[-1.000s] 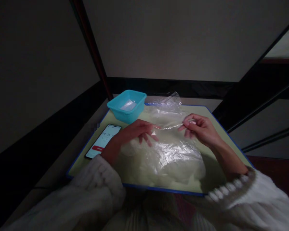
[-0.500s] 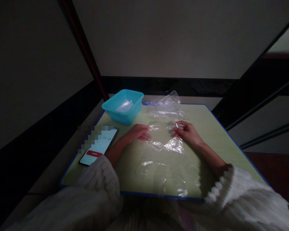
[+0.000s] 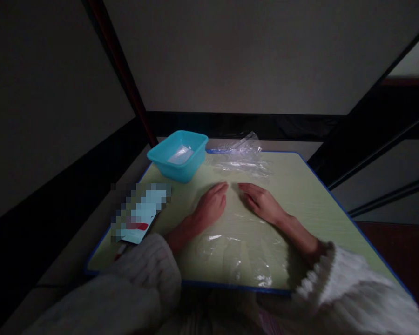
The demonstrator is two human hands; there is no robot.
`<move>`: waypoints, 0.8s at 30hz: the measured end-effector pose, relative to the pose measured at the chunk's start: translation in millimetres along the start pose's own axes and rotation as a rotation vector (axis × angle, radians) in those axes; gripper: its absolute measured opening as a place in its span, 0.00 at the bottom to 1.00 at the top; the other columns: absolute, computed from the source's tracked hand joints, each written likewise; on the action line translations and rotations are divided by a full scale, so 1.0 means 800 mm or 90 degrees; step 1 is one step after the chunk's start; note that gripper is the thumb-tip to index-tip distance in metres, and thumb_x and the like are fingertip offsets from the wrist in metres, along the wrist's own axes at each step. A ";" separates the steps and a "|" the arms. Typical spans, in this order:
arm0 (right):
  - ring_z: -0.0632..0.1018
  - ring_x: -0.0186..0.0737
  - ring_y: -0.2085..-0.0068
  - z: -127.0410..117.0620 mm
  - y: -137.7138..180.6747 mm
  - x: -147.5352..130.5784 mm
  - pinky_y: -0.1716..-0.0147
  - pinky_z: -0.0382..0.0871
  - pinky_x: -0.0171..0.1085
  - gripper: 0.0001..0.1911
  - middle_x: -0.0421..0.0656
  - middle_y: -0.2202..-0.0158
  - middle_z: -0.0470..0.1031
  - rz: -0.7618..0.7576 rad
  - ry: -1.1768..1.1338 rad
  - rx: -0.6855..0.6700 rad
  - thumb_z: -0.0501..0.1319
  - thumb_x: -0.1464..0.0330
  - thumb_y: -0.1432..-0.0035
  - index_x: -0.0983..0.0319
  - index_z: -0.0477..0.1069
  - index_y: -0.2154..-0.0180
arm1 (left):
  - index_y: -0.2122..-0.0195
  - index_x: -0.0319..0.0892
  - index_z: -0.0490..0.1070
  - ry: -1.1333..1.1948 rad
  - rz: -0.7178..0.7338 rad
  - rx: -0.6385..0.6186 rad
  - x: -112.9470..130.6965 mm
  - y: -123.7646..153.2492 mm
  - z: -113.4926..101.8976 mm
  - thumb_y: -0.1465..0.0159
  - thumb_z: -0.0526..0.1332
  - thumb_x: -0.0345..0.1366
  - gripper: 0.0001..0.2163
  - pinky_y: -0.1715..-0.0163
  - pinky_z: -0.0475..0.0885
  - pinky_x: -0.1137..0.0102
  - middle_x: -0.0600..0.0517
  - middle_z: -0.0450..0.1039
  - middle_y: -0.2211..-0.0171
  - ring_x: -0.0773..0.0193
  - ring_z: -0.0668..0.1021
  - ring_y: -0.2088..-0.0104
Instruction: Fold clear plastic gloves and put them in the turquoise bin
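A clear plastic bag lies spread over the near half of the table, its glossy creases showing. My left hand rests at its upper left side, fingers stretched out and holding nothing. Opposite it, my right hand lies with its fingers extended toward the left one, also without anything in its grasp. A small gap separates the two sets of fingertips. The bag's upper edge is hard to make out around the hands.
Crumpled clear plastic sits at the table's back edge. A turquoise basin with a folded plastic piece inside stands at the back left. A phone, partly pixelated, lies on the left. The table has a blue rim.
Both hands have come closer together and turned palm down, fingers straightened. The right hand's pinch on the bag has come undone, and the bag's shiny upper fold now lies flat.
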State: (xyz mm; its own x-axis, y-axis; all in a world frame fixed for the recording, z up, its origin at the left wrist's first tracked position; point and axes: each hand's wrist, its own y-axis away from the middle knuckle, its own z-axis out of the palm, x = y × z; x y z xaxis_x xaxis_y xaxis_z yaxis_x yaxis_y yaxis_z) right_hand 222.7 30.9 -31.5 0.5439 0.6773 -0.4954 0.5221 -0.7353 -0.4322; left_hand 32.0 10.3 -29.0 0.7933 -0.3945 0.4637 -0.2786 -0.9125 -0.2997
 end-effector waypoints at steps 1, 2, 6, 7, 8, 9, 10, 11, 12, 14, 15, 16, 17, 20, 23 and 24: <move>0.73 0.44 0.51 0.006 0.000 -0.005 0.50 0.67 0.45 0.16 0.49 0.52 0.73 -0.016 0.005 -0.021 0.50 0.71 0.43 0.63 0.69 0.55 | 0.49 0.36 0.65 -0.019 0.024 -0.014 0.003 0.000 0.007 0.41 0.50 0.25 0.18 0.44 0.62 0.68 0.45 0.67 0.46 0.63 0.69 0.46; 0.72 0.43 0.49 0.011 0.000 -0.008 0.48 0.66 0.45 0.18 0.49 0.50 0.71 -0.029 0.017 -0.043 0.49 0.70 0.42 0.63 0.68 0.52 | 0.48 0.33 0.64 -0.039 0.041 -0.026 0.005 0.000 0.014 0.40 0.49 0.26 0.19 0.43 0.61 0.68 0.43 0.65 0.45 0.62 0.67 0.44; 0.63 0.43 0.41 0.023 0.002 -0.009 0.44 0.60 0.45 0.23 0.54 0.42 0.61 -0.043 0.143 -0.137 0.45 0.68 0.38 0.69 0.58 0.43 | 0.46 0.24 0.60 -0.117 0.076 -0.067 0.001 -0.001 0.028 0.37 0.48 0.30 0.20 0.42 0.58 0.64 0.35 0.59 0.42 0.56 0.60 0.40; 0.61 0.44 0.41 0.025 0.002 -0.007 0.43 0.59 0.45 0.24 0.56 0.41 0.60 -0.038 0.168 -0.150 0.45 0.66 0.37 0.71 0.57 0.43 | 0.46 0.23 0.59 -0.134 0.082 -0.075 -0.001 -0.001 0.029 0.37 0.48 0.31 0.20 0.41 0.57 0.63 0.35 0.57 0.42 0.55 0.58 0.40; 0.60 0.46 0.40 0.027 0.003 -0.004 0.43 0.58 0.45 0.25 0.58 0.41 0.59 -0.032 0.183 -0.155 0.45 0.65 0.37 0.73 0.57 0.43 | 0.45 0.23 0.58 -0.150 0.088 -0.081 -0.003 0.000 0.029 0.36 0.47 0.32 0.21 0.41 0.56 0.63 0.34 0.56 0.41 0.55 0.57 0.39; 0.59 0.47 0.40 0.028 0.005 -0.002 0.42 0.56 0.46 0.26 0.59 0.41 0.58 -0.027 0.190 -0.156 0.45 0.63 0.37 0.74 0.57 0.43 | 0.45 0.23 0.58 -0.164 0.092 -0.086 -0.004 0.000 0.028 0.36 0.47 0.33 0.21 0.41 0.55 0.63 0.34 0.55 0.41 0.54 0.56 0.39; 0.59 0.48 0.40 0.029 0.006 0.001 0.42 0.55 0.47 0.28 0.59 0.41 0.58 -0.024 0.195 -0.156 0.45 0.61 0.37 0.74 0.57 0.43 | 0.44 0.24 0.57 -0.178 0.094 -0.089 -0.004 0.001 0.028 0.35 0.46 0.33 0.21 0.41 0.54 0.62 0.35 0.55 0.41 0.54 0.56 0.39; 0.58 0.49 0.40 0.030 0.007 0.003 0.42 0.54 0.49 0.29 0.59 0.41 0.57 -0.021 0.200 -0.156 0.44 0.59 0.37 0.73 0.56 0.42 | 0.44 0.24 0.56 -0.190 0.094 -0.092 -0.004 0.002 0.027 0.35 0.46 0.34 0.22 0.41 0.53 0.62 0.35 0.54 0.40 0.54 0.56 0.39; 0.57 0.50 0.39 0.030 0.008 0.004 0.42 0.54 0.49 0.30 0.59 0.40 0.56 -0.018 0.206 -0.158 0.44 0.58 0.37 0.73 0.56 0.42 | 0.43 0.25 0.56 -0.201 0.093 -0.095 -0.005 0.003 0.027 0.35 0.46 0.35 0.22 0.41 0.53 0.62 0.36 0.53 0.40 0.54 0.56 0.39; 0.56 0.50 0.39 0.028 0.009 0.007 0.42 0.53 0.50 0.32 0.59 0.39 0.54 -0.009 0.226 -0.169 0.42 0.55 0.37 0.73 0.54 0.41 | 0.43 0.26 0.55 -0.220 0.089 -0.099 -0.005 0.003 0.026 0.34 0.45 0.36 0.22 0.41 0.53 0.63 0.36 0.52 0.39 0.55 0.55 0.38; 0.55 0.50 0.39 0.027 0.010 0.008 0.42 0.53 0.50 0.34 0.59 0.39 0.52 -0.002 0.241 -0.178 0.41 0.54 0.37 0.74 0.54 0.41 | 0.43 0.26 0.55 -0.227 0.086 -0.100 -0.006 0.003 0.026 0.34 0.45 0.37 0.23 0.41 0.53 0.63 0.36 0.51 0.39 0.55 0.55 0.38; 0.54 0.50 0.38 0.025 0.011 0.010 0.42 0.52 0.50 0.35 0.59 0.39 0.51 0.005 0.257 -0.189 0.39 0.53 0.37 0.75 0.53 0.41 | 0.42 0.27 0.54 -0.232 0.083 -0.102 -0.007 0.003 0.026 0.34 0.46 0.38 0.23 0.41 0.53 0.63 0.36 0.51 0.39 0.56 0.54 0.38; 0.53 0.50 0.38 0.023 0.012 0.011 0.42 0.52 0.49 0.36 0.59 0.38 0.50 0.014 0.273 -0.201 0.38 0.53 0.37 0.75 0.52 0.41 | 0.42 0.27 0.54 -0.236 0.081 -0.102 -0.009 0.003 0.025 0.34 0.46 0.39 0.24 0.41 0.53 0.63 0.36 0.50 0.39 0.55 0.54 0.38; 0.52 0.49 0.38 0.015 0.014 0.017 0.41 0.50 0.49 0.38 0.57 0.38 0.49 0.037 0.303 -0.222 0.35 0.51 0.38 0.75 0.50 0.40 | 0.42 0.27 0.53 -0.240 0.074 -0.105 -0.016 0.002 0.023 0.34 0.46 0.42 0.25 0.41 0.53 0.63 0.36 0.50 0.39 0.55 0.54 0.38; 0.51 0.49 0.38 0.009 0.015 0.021 0.41 0.50 0.48 0.39 0.57 0.38 0.48 0.054 0.315 -0.229 0.34 0.51 0.38 0.76 0.49 0.40 | 0.41 0.28 0.53 -0.233 0.071 -0.108 -0.024 0.000 0.019 0.35 0.47 0.43 0.26 0.42 0.53 0.63 0.37 0.51 0.39 0.55 0.55 0.38; 0.51 0.49 0.37 0.008 0.015 0.021 0.41 0.50 0.48 0.39 0.57 0.37 0.47 0.058 0.315 -0.230 0.34 0.51 0.38 0.76 0.49 0.40 | 0.41 0.29 0.53 -0.229 0.074 -0.110 -0.027 -0.001 0.018 0.35 0.47 0.43 0.25 0.42 0.54 0.63 0.37 0.52 0.39 0.56 0.56 0.38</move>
State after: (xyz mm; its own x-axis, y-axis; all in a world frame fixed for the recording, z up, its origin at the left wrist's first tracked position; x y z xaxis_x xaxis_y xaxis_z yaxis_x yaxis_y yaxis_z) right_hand 233.7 33.5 -50.1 0.7916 0.6066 -0.0731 0.6017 -0.7948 -0.0794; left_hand 22.9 20.8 -50.3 0.8816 -0.4602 0.1051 -0.4392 -0.8813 -0.1744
